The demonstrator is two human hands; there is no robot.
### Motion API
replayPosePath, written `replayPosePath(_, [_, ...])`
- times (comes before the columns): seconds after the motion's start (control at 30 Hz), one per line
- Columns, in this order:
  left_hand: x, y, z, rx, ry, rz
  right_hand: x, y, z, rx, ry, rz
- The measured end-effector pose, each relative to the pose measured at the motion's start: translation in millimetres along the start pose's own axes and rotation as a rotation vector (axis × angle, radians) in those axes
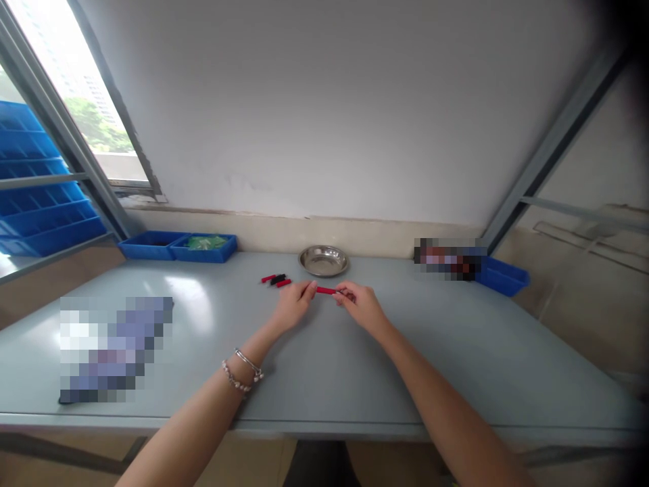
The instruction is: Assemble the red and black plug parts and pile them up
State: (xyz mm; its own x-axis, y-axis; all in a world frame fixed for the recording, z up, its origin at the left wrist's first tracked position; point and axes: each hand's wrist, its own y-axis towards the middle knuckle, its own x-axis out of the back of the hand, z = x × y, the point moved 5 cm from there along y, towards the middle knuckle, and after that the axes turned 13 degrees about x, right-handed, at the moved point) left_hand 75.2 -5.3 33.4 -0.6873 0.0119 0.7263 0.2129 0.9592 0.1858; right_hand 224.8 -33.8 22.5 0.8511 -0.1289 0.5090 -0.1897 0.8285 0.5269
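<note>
Between my two hands a slim red pen-like stick (325, 291) is held level, just above the table in front of the metal dish. My left hand (297, 302) pinches its left end between thumb and fingers. At the other end, my right hand (359, 303) has its fingertips closed around the tip, which they partly hide. Just beyond my left hand lie several similar short sticks, including a red one (284, 283) and a black one (277, 279). A round shiny metal dish (323, 272) stands behind my hands.
Two blue bins (152, 247) sit at the back left, one with a green packet (205, 242). Another blue bin (501, 275) is at the back right, beside a blurred-out item (449, 259). A pixelated flat item (119, 352) lies front left. Stacked blue trays (40, 182) stand beyond the frame.
</note>
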Motion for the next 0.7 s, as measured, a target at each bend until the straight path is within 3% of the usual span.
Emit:
replayPosePath(0.37, [0.1, -1.9, -1.9, 0.003, -0.07, 0.079, 8.1, 1.4, 11.0, 0.073, -0.113, 0.02])
replayPosePath(0.7, [-0.6, 0.4, -0.1, 0.012, -0.042, 0.062, 5.6, 1.0, 9.6, 0.074, -0.182, 0.075])
